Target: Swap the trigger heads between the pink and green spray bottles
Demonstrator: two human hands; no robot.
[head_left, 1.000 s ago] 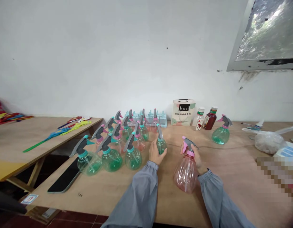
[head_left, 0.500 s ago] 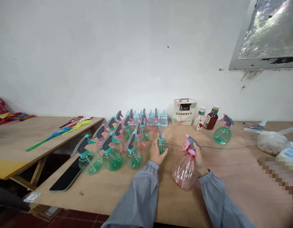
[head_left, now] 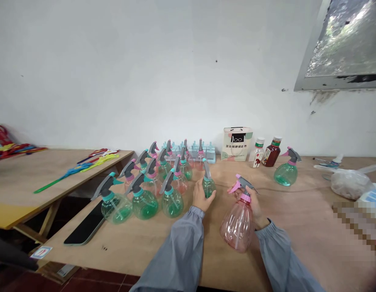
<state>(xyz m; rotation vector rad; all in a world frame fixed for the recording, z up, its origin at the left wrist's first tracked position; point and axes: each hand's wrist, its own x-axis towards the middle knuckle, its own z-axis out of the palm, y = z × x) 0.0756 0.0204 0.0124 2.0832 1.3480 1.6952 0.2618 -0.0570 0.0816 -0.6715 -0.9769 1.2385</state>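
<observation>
Left hand [head_left: 202, 199]: we see it curled round the green bottle [head_left: 208, 187], mid-frame, thumb spread.
Right hand [head_left: 254, 206]: fingers closed about the neck of the pink bottle [head_left: 237, 227], lower right of centre.
Base: on the table [head_left: 157, 245] or not, we cannot tell.
Bottle group [head_left: 145, 206]: green and pink, left of centre.

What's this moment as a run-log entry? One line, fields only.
left hand: around green spray bottle | right hand: holds pink spray bottle near top | phone: flat on table
</observation>
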